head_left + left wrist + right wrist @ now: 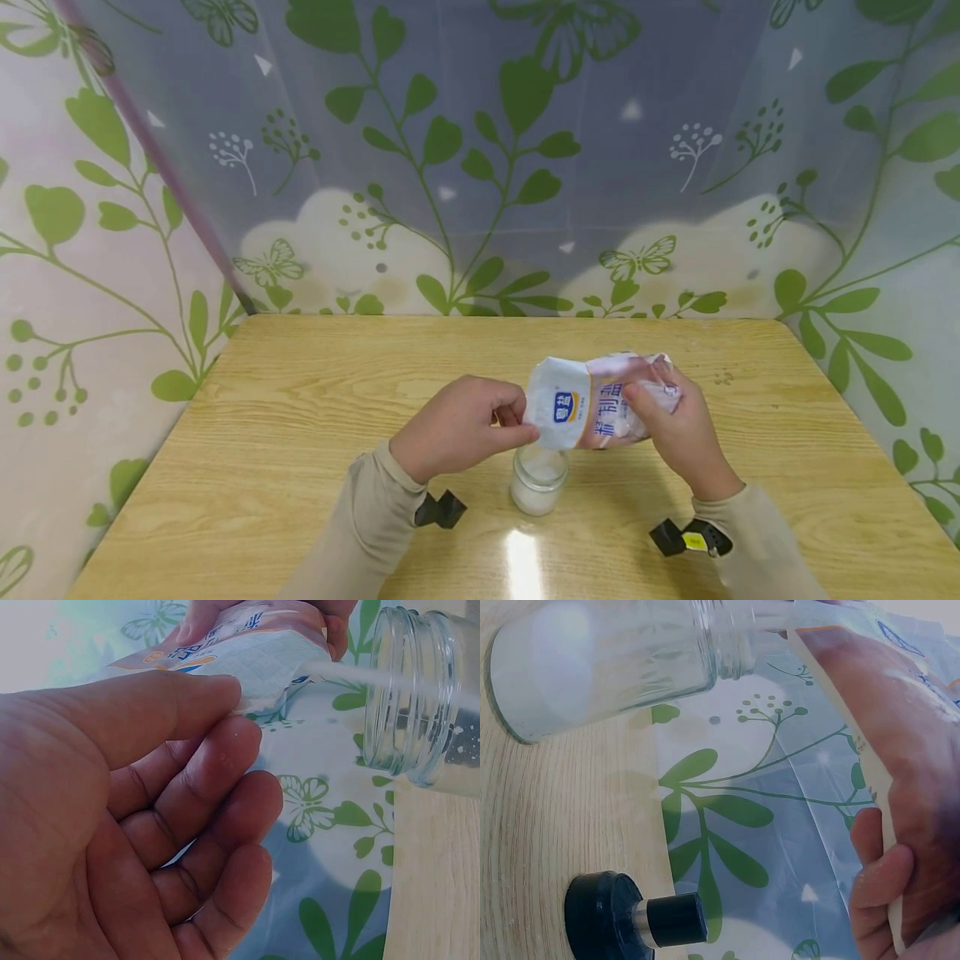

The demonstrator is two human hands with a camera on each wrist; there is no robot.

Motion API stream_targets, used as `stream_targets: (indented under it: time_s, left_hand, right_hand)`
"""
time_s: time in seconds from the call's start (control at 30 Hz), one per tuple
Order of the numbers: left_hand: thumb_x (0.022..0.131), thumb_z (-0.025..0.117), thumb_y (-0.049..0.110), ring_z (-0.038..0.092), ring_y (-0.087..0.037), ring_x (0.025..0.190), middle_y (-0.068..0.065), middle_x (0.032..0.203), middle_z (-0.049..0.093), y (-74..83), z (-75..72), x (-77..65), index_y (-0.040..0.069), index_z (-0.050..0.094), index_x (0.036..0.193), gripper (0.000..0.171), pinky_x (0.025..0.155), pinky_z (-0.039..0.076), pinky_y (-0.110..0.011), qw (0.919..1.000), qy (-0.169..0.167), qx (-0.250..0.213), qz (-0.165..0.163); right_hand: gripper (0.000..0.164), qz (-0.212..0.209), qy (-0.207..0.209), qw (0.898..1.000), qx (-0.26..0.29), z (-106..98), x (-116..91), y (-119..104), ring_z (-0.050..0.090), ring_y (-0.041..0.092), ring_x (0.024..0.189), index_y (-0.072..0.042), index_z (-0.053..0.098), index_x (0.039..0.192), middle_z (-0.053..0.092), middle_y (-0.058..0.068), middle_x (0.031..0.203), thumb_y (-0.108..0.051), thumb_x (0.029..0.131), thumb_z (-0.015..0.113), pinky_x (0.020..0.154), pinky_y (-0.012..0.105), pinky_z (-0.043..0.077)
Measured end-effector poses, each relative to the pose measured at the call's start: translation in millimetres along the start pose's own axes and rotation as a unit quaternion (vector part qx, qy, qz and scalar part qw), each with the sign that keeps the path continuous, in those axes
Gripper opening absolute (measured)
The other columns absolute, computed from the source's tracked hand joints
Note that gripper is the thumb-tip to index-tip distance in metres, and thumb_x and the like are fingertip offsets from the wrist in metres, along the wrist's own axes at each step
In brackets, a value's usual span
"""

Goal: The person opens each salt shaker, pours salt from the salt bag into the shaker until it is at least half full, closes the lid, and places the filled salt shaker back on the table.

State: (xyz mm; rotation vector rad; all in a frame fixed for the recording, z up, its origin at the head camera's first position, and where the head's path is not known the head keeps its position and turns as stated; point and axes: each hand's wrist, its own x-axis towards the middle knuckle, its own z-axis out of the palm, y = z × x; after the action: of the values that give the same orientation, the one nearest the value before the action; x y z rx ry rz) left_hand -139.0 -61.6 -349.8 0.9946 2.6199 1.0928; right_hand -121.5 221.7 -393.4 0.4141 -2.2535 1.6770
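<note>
A soft plastic salt bag (558, 400) is tilted above an open glass jar (538, 479) on the table. My right hand (686, 433) grips the bag's right end, thumb on the printed front. At the bag's other end, my left hand (465, 425) pinches the edge between thumb and index finger (232, 742). A white stream of salt (352, 673) runs from the bag's opening into the jar mouth (397, 697). White salt (540, 667) fills the lower part of the jar, as the right wrist view shows.
A black lid-like piece (604, 915) with a metal neck and a black knob stands on the table near the jar in the right wrist view. The wooden table (300, 375) meets a leaf-patterned cloth wall (465, 208) at its back edge.
</note>
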Motion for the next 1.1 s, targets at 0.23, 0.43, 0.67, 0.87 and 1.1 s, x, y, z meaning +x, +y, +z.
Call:
stream_targets:
  time_s: [0.23,0.43,0.67,0.87,1.1]
  left_hand:
    - [0.094,0.077,0.027,0.059,-0.005,0.068,0.014,0.076,0.067,-0.3,0.7,-0.5,0.019,0.063,0.079,0.023,0.062,0.049,-0.026,1.0000,0.004,-0.001,0.004]
    - [0.094,0.077,0.027,0.059,-0.005,0.067,0.015,0.075,0.067,-0.2,0.7,-0.9,0.019,0.063,0.079,0.022,0.062,0.049,-0.025,1.0000,0.006,-0.001,0.005]
    - [0.094,0.077,0.026,0.060,-0.006,0.067,0.015,0.075,0.068,0.9,0.2,-1.3,0.019,0.064,0.079,0.021,0.062,0.049,-0.025,0.9999,0.008,-0.005,0.005]
    - [0.094,0.077,0.026,0.061,-0.007,0.067,0.015,0.075,0.067,-0.4,0.9,-0.5,0.019,0.064,0.079,0.021,0.063,0.049,-0.025,0.9999,0.010,-0.005,0.007]
    - [0.094,0.077,0.025,0.061,-0.007,0.068,0.015,0.075,0.067,0.0,0.7,-0.6,0.019,0.064,0.079,0.021,0.063,0.050,-0.026,0.9999,0.010,-0.011,0.006]
  right_hand:
    - [0.035,0.003,-0.003,1.000,0.005,-0.3,0.0,-0.5,0.066,0.009,0.077,-0.033,0.067,0.112,0.069,-0.008,0.090,0.000,0.100,0.062,0.063,0.025,0.056]
    - [0.037,-0.002,-0.003,1.000,0.014,-0.1,0.4,-1.5,0.067,0.009,0.078,-0.032,0.068,0.112,0.071,-0.007,0.092,0.001,0.100,0.061,0.064,0.025,0.056]
    - [0.036,-0.006,-0.004,1.000,0.013,-0.5,-0.1,-1.1,0.066,0.008,0.079,-0.033,0.069,0.115,0.071,-0.008,0.094,0.000,0.101,0.060,0.064,0.024,0.055]
    - [0.034,0.002,-0.003,1.000,0.006,-0.7,0.1,-0.6,0.066,0.009,0.077,-0.033,0.068,0.113,0.070,-0.008,0.092,-0.001,0.101,0.061,0.064,0.024,0.055]
    - [0.030,0.011,-0.001,1.000,-0.001,-0.6,0.6,-0.1,0.066,0.009,0.078,-0.029,0.067,0.109,0.069,-0.008,0.091,-0.002,0.100,0.062,0.064,0.025,0.056]
